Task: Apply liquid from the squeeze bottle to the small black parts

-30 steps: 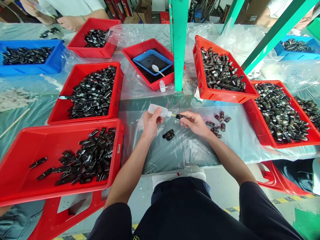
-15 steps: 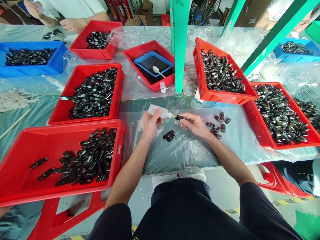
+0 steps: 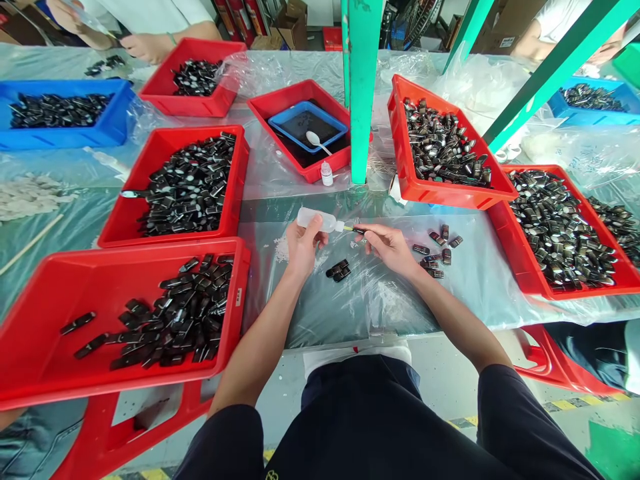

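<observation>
Gripping a translucent bottle (image 3: 327,221) with left hand (image 3: 301,248), pinching a black piece (image 3: 359,231) with right hand (image 3: 392,247)

tabletop (image 3: 313,307): greenish, under wrinkled clear plastic sheeting (image 3: 493,290), whitish smears in places. at centre, a small heap of black pieces (image 3: 339,270); to its right, a loose scatter of brownish-black pieces (image 3: 445,255). farther back, a small white-capped bottle (image 3: 327,175), upright, just beside a red bin (image 3: 338,160). far left: a pale heap (image 3: 30,197), a thin stick (image 3: 31,245) near it, a blue bin (image 3: 60,139) behind. front-left red bin (image 3: 50,293) juts past the edge; cannot tell how much of it the tabletop bears.
</observation>
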### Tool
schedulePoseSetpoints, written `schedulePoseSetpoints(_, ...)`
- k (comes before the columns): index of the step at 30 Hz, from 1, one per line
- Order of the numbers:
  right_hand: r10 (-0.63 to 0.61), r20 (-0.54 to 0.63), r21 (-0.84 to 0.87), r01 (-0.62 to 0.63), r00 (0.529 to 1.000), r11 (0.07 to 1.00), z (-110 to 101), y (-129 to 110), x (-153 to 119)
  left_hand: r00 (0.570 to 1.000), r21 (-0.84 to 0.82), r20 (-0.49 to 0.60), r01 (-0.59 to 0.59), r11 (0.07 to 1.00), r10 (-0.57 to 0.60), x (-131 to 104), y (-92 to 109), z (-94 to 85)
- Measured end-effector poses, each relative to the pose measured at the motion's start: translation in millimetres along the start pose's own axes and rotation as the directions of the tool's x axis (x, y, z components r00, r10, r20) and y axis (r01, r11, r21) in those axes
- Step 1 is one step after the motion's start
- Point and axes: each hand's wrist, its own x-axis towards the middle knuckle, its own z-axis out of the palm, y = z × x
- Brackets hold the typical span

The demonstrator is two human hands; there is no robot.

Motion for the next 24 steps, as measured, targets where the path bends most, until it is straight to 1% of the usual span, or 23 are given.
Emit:
schedulePoseSetpoints(4,-0.054,-0.064,-0.075,0.049,0.997,0.996,-0.5,1.7,-0.7,1.000,-0.028,0.005,0.015,0.999,-0.015,1.1,-0.1,-1.1)
schedulePoseSetpoints(12,-0.120,-0.150,-0.177,0.092,0.981,0.980,2.2,-1.3,-3.6,0.998,-0.076,0.024,0.064,0.995,-0.062,-0.7,1.5,0.0)
schedulePoseSetpoints(19,-0.140,-0.192,-0.195,0.102,0.971,0.975,3.1,-2.8,-4.4,0.997,-0.121,0.024,0.075,0.990,-0.073,-2.1,3.1,3.0)
schedulePoseSetpoints(24,-0.147,-0.213,-0.202,0.104,0.966,0.974,3.3,-1.7,-4.6,0.998,-0.123,0.032,0.066,0.990,-0.062,-2.9,2.0,3.4)
